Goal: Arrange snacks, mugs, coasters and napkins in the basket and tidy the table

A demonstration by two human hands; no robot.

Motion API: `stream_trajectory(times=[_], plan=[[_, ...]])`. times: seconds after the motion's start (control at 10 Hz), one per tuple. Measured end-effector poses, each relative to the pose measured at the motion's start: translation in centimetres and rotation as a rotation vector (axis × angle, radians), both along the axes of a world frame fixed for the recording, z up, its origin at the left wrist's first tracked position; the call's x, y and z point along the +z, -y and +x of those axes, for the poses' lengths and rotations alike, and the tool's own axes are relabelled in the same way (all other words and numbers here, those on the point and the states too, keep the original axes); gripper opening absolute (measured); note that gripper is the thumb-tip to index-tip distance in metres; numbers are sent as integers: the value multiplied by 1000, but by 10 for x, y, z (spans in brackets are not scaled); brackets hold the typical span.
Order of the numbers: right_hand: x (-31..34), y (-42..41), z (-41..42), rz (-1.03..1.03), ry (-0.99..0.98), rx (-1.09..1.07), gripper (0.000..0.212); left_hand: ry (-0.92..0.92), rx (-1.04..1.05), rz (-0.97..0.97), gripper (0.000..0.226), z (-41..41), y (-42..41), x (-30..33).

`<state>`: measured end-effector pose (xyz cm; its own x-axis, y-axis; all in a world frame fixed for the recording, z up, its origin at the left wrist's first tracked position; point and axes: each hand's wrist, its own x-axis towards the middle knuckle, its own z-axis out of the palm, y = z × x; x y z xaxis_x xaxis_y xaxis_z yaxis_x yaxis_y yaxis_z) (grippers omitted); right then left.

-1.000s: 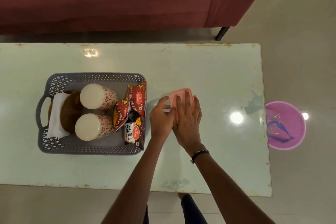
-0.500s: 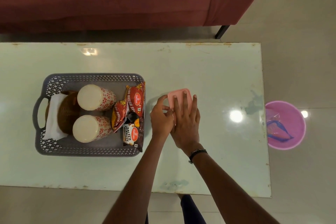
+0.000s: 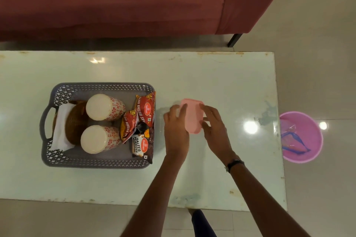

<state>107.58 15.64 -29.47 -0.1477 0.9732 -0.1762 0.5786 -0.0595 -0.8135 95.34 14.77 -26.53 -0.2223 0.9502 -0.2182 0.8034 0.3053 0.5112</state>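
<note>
A grey plastic basket (image 3: 96,164) stands on the left half of the pale glass table (image 3: 221,82). Inside are two white mugs with red flowers (image 3: 105,107) (image 3: 99,139), brown woven coasters (image 3: 76,121), a white napkin (image 3: 61,131) and red and brown snack packets (image 3: 144,113) (image 3: 142,145). Just right of the basket, a small pink box (image 3: 192,118) is gripped from both sides: my left hand (image 3: 175,124) is on its left edge and my right hand (image 3: 214,124) on its right edge.
A maroon sofa (image 3: 115,2) runs along the far side of the table, with a dark leg (image 3: 234,40). A pink bin (image 3: 301,136) holding wrappers stands on the tiled floor past the table's right edge.
My right hand has come off the top of the pink box and shifted to its right side. More of the box shows between my hands. The basket has not moved.
</note>
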Motion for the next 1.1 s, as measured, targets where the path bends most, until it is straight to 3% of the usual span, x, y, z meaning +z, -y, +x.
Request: stream_trajectory(times=[0.1,0.2,0.4,0.6,0.9,1.0,1.1], plan=[[-3,-3,-10,-66,-71,-119,64,-157,-200,52,57,2,19,-4],[-5,1,-17,-120,-98,-185,69,-248,-225,20,51,3,37,-7],[-3,9,-37,-150,-82,-15,59,-330,-178,-227,52,-1,69,1],[-3,19,-57,-194,-85,-20,56,-320,-149,-318,60,-10,76,0],[16,24,-55,-290,-129,11,59,-50,-112,-324,61,-23,72,21],[36,32,-58,-381,-145,108,68,141,-159,-285,57,-40,70,44],[62,39,-69,-435,-40,129,73,248,-199,-163,50,-68,75,71]])
